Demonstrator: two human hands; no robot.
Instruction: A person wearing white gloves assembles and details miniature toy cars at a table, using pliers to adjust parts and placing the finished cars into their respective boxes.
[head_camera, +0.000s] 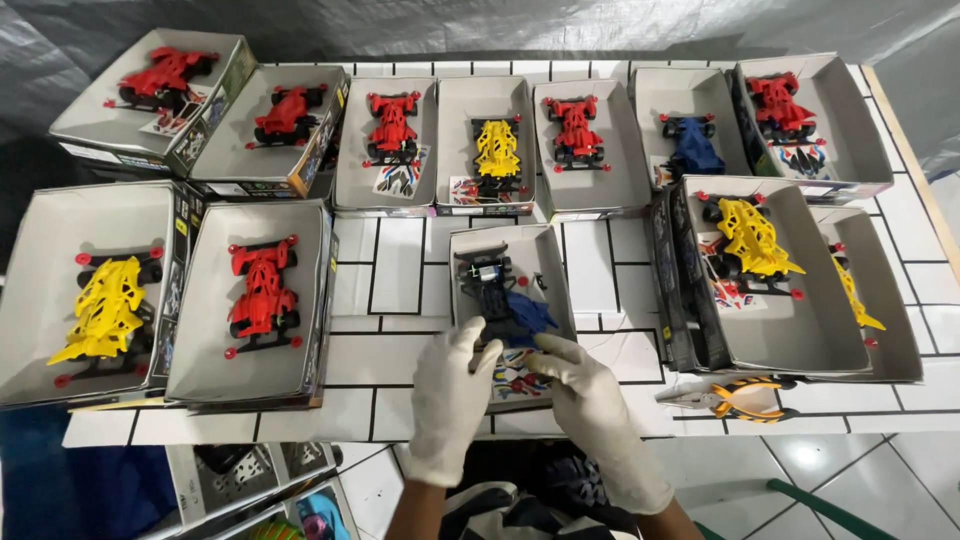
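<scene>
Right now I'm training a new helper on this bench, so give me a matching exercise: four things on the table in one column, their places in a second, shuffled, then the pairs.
Things
1. blue toy car
2. pliers
3. yellow toy car
4. sticker sheet

Places
A. bare tiles, near right edge
B. far-left box, near row
C. centre box, at the gloved hands
D. under the right hand, beside the left hand

Pairs: 1-C, 2-A, 3-B, 4-D
</scene>
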